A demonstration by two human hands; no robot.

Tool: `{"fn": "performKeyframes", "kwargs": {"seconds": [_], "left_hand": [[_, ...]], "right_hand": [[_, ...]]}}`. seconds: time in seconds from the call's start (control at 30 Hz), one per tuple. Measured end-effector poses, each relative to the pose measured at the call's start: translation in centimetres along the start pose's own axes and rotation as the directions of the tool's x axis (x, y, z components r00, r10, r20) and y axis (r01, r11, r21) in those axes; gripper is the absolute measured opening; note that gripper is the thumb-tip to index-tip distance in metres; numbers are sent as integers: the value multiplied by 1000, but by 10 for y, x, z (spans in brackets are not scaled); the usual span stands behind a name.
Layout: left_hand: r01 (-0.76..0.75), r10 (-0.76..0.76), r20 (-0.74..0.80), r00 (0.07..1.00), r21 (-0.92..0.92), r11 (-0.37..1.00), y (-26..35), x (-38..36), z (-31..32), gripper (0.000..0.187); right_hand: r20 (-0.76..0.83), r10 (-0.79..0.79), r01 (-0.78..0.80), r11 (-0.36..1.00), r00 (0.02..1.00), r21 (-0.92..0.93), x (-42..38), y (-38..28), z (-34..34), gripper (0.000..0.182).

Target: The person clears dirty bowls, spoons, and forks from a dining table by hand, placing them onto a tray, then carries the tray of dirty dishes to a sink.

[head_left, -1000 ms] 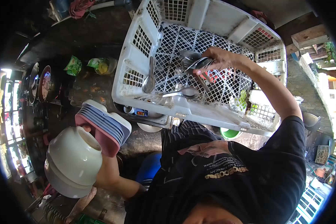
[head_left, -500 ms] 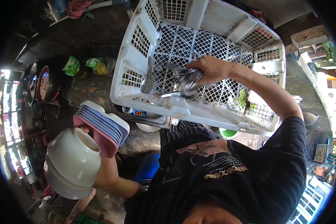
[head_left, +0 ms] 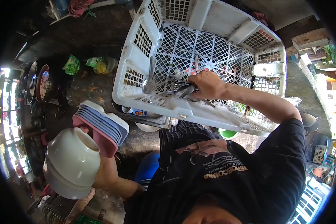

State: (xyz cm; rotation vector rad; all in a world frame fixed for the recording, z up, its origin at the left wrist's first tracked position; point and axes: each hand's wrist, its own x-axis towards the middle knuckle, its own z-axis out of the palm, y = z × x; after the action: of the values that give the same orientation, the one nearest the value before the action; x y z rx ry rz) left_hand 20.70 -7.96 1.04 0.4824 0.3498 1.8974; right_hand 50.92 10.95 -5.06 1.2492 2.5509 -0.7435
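Note:
My left hand (head_left: 105, 172) is wrapped round two nested pale bowls (head_left: 72, 158), tilted on their side, and a stack of plastic trays (head_left: 100, 125) in pink, blue and white. Much of its grip is hidden behind them. Inside the white crate (head_left: 183, 110), near its front wall, my right hand (head_left: 209, 85) is closed on a bunch of metal spoons (head_left: 183, 89). A single spoon (head_left: 149, 80) lies apart at the crate's left side.
The large crate has lattice walls and floor. Left of it are green packets (head_left: 71, 65) and a jar (head_left: 107, 65). Round pans (head_left: 43, 83) stand farther left. A blue container (head_left: 147, 167) is beside my body, and a green bowl (head_left: 228, 133) shows below the crate.
My right hand has shifted slightly right and down in the crate, and the spoons in it are bunched closer together. The left hand has barely moved.

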Motion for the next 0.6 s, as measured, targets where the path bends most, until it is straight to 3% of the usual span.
{"fn": "performKeyframes", "kwargs": {"seconds": [0.03, 0.13, 0.17, 0.23, 0.27, 0.37, 0.5, 0.53, 0.6], "left_hand": [[12, -11, 19, 1000, -14, 1000, 1, 0, -1, 59], [-11, 11, -6, 1000, -8, 1000, 0, 1, 3, 57], [-30, 30, -31, 999, 3, 1000, 0, 1, 5, 56], [-59, 139, -163, 977, 419, 906, -1, 1, 6, 52], [-42, 165, -165, 972, 573, 819, 0, 1, 4, 53], [7, 166, -110, 980, 852, 523, 6, -1, -7, 64], [8, 163, -68, 984, 938, 346, 6, 0, -2, 67], [1, 149, -51, 987, 947, 320, 5, 0, -2, 66], [6, 129, -40, 991, 966, 257, 3, 0, 2, 65]], "right_hand": [[25, 32, -32, 999, 999, -16, 0, -1, -1, 36], [41, 169, -173, 921, 985, 350, 8, 7, -16, 42], [-3, 286, -237, 801, 958, 549, 2, 7, -25, 45], [-23, 441, -350, 741, 897, 572, 7, 18, -32, 46], [103, 443, -412, 691, 891, 594, 14, 36, -28, 49], [-54, 480, -382, 757, 876, 531, 12, 52, -26, 47], [-206, 281, -160, 872, 937, 462, 3, 48, -61, 39], [-222, 183, -116, 951, 958, 285, 5, 44, -72, 29], [-267, -249, 279, 957, 931, 81, 22, 54, -78, 24]]}}
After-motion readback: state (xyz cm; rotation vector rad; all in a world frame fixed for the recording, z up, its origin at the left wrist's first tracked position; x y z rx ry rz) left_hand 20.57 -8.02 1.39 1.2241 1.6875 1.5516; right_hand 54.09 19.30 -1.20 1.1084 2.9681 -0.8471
